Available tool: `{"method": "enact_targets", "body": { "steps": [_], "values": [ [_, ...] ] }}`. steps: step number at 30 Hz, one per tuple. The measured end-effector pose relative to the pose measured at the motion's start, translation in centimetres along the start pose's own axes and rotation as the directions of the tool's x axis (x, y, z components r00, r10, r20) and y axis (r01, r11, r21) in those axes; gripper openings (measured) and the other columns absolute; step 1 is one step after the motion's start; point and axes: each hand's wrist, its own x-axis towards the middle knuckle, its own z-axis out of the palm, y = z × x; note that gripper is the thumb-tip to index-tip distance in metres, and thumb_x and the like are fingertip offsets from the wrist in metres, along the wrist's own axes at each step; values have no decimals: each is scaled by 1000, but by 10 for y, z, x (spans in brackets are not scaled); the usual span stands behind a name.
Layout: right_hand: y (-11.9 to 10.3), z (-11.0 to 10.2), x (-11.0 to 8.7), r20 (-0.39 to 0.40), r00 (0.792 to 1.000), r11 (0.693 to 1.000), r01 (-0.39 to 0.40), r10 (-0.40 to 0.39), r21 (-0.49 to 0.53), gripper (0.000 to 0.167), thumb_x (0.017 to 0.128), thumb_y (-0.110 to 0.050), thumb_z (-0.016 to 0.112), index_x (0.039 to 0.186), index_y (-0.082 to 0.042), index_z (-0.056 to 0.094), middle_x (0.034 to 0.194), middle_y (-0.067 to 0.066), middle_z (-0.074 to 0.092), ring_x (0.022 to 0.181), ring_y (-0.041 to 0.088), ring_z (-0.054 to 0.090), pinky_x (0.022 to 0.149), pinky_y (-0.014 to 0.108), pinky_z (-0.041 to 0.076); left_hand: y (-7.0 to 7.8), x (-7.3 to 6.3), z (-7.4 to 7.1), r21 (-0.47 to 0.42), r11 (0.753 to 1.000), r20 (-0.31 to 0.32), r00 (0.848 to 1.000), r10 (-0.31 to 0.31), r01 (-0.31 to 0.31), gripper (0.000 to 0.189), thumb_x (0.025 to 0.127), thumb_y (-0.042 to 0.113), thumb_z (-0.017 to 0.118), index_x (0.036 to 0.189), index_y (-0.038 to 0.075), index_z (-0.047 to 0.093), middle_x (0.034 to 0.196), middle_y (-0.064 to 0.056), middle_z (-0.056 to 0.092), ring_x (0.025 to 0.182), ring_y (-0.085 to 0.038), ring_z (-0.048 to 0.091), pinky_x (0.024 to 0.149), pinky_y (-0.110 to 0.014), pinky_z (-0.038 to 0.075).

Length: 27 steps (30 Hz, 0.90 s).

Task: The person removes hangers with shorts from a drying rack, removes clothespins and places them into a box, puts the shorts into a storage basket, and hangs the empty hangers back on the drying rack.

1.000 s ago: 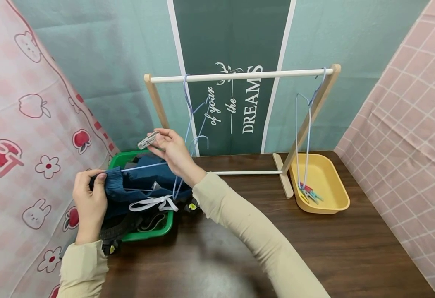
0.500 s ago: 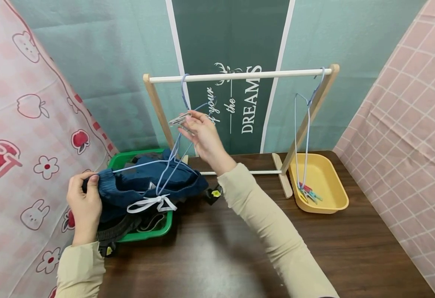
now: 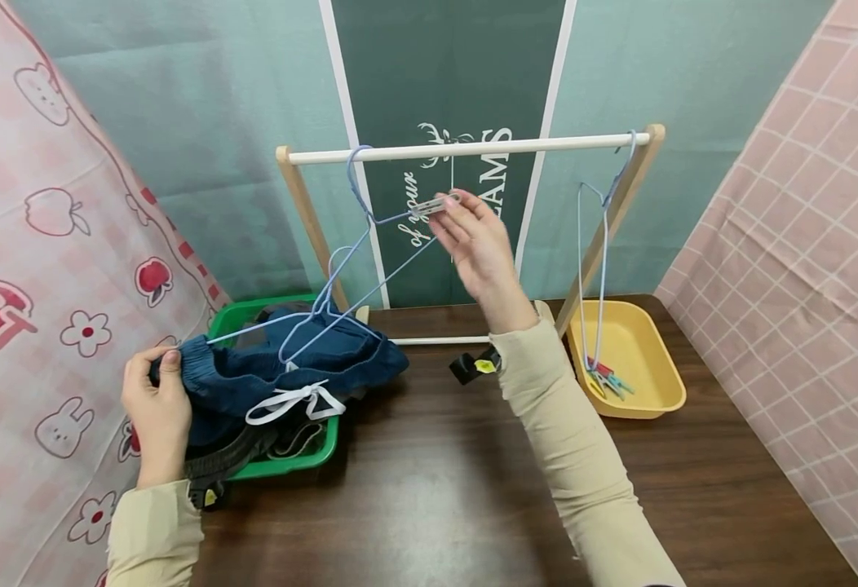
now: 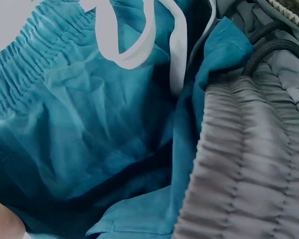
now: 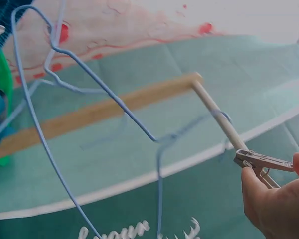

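My left hand (image 3: 156, 399) pinches the gathered waistband of blue shorts (image 3: 212, 379) with a white drawstring, at the end where a thin blue wire hanger (image 3: 260, 325) runs along the opening. The shorts stretch over a green basket (image 3: 319, 456). Up by the rack, my right hand (image 3: 479, 249) holds a grey clothespin (image 3: 429, 205) between thumb and fingers; the right wrist view shows the clothespin (image 5: 264, 162) clearly. A second blue hanger (image 3: 359, 191) hangs from the rail just left of it and overlaps it in the head view. In the left wrist view the blue shorts (image 4: 84, 124) fill most of the picture.
The wooden rack with a white rail (image 3: 502, 147) stands at the back. Another hanger (image 3: 605, 244) hangs at its right end, over a yellow tray (image 3: 642, 350) with several coloured clothespins (image 3: 608, 379). Grey clothing with an elastic waistband (image 4: 244, 164) lies beside the shorts.
My right hand has moved right and up, away from the shorts, carrying the clothespin. My left hand has shifted slightly left, and the hanger in the shorts has shifted left with it.
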Motion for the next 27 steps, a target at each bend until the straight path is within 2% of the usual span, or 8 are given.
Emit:
{"method": "enact_targets", "body": {
  "steps": [4,8,11,15,16,20,24,27],
  "values": [
    [-17,-15,0,-46,998,996,47,-44,77,10,96,1,48,97,-8,52,100,6,61,95,17,60,113,37,33,-3,1,-1,-6,1000,-19,1000,-5,5,30,96,16,56,102,-14,60,88,35,44,93,18,41,88,-11,32],
    [-36,-31,-4,-93,992,985,98,-85,144,9,94,3,52,98,-5,52,100,7,58,96,18,56,113,33,35,-5,2,-3,1,1000,-36,999,-31,31,25,95,19,57,96,-5,64,86,33,43,91,17,42,86,-11,31],
    [-50,-41,-9,-123,985,974,141,-121,177,10,92,4,53,97,-4,52,98,7,57,97,18,54,106,28,43,-7,3,-4,16,999,-42,998,-50,51,23,96,22,57,95,0,64,85,32,43,91,17,41,86,-11,31],
    [-67,-55,-18,-154,979,953,172,-136,250,10,90,7,55,95,-1,52,94,10,57,98,19,52,95,27,48,-11,6,-6,24,997,-51,996,-73,75,29,96,21,57,98,-7,62,85,32,43,90,17,41,87,-11,32],
    [-71,-59,-21,-165,977,942,176,-132,286,11,89,8,56,95,0,53,94,11,58,97,20,52,95,28,48,-12,7,-6,23,996,-52,995,-80,81,31,96,20,56,100,-10,61,85,32,44,91,17,41,88,-11,32],
    [-89,-79,-29,-215,969,888,203,-122,412,21,83,13,61,98,1,53,93,15,59,92,24,56,98,30,46,-14,8,-7,12,994,-53,993,-108,109,29,96,20,56,100,-9,60,85,32,45,91,14,43,87,-12,32],
    [-105,-104,-35,-260,957,832,246,-128,497,27,79,16,62,97,-2,54,88,16,60,85,27,58,92,32,47,-16,7,-7,11,992,-51,991,-122,123,30,96,21,56,101,-7,61,85,32,46,91,13,43,86,-12,32],
    [-116,-126,-38,-284,953,783,257,-107,567,28,78,17,61,96,-3,56,86,17,60,82,28,57,100,27,42,-17,7,-7,8,992,-53,991,-122,122,28,96,21,56,100,-7,61,85,32,46,91,13,43,86,-12,33]
  ]
}}
